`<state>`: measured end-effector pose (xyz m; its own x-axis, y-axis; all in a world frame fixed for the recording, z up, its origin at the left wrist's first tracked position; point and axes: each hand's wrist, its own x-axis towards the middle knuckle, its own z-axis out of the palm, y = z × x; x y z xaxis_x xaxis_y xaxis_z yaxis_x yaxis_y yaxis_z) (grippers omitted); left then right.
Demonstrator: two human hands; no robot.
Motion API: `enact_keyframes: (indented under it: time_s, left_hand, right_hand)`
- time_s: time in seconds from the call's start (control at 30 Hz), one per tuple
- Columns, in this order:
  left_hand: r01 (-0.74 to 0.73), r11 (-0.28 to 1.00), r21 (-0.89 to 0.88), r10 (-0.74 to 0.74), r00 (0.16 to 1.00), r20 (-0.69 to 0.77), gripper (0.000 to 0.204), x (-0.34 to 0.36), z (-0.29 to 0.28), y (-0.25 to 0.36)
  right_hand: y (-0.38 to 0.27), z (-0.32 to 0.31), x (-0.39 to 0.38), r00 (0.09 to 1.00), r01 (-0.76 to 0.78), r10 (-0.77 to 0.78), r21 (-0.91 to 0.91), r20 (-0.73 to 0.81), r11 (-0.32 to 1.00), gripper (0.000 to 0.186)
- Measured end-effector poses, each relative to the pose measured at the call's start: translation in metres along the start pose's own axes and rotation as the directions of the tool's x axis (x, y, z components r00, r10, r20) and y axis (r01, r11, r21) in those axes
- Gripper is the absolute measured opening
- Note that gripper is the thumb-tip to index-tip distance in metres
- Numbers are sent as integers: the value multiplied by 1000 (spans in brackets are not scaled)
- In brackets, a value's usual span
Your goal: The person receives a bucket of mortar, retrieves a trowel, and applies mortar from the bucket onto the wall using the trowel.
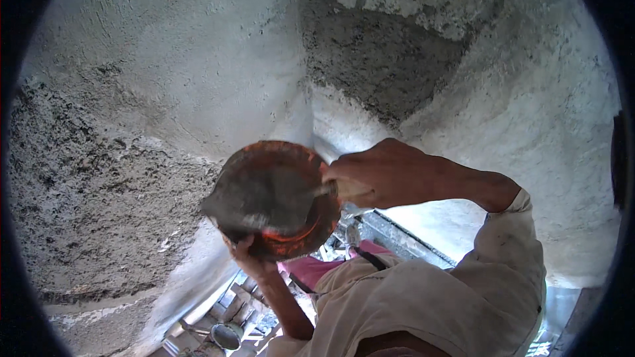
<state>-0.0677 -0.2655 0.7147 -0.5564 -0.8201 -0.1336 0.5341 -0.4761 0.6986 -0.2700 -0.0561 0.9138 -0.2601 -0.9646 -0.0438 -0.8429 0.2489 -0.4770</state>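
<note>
My left hand [250, 256] grips the lower rim of a round orange-red bowl [323, 219] and holds it up before the wall. The bowl's inside is smeared with grey. Across its mouth lies the grey blade of a trowel [264, 193], its tip reaching past the bowl's left rim. My right hand [390, 170] is closed around the trowel's pale wooden handle [354, 190]. The blade is slightly blurred and hides most of the bowl's inside, so how much mortar is there I cannot tell.
Whitish plaster [198, 92] covers both walls, which meet in a corner ahead. Rough grey patches show at the left [106, 205] and upper right [383, 53]. Far below are a bucket [227, 336], wood pieces [238, 301] and a grey ledge [413, 238].
</note>
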Motion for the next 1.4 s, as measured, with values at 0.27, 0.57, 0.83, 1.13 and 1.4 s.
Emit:
enact_keyframes:
  time_s: [0.27,0.57,0.83,1.13,1.4]
  left_hand:
    - [-95,984,151,116,983,-139,78,-20,-19,44]
    - [-44,987,153,70,983,-168,73,-23,-20,49]
    - [-197,897,395,133,974,183,61,32,71,1]
    - [-565,544,621,261,817,514,60,10,117,-13]
    - [-382,769,513,113,871,478,74,11,104,-8]
  right_hand:
    - [32,-53,50,963,-180,6,632,268,754,45]
    - [98,-148,-180,258,-539,515,320,-818,779,42]
    - [49,5,-146,774,-612,633,261,2,747,50]
    - [67,55,1,972,-218,79,-738,-220,639,51]
    - [74,114,-16,965,-250,237,121,110,961,61]
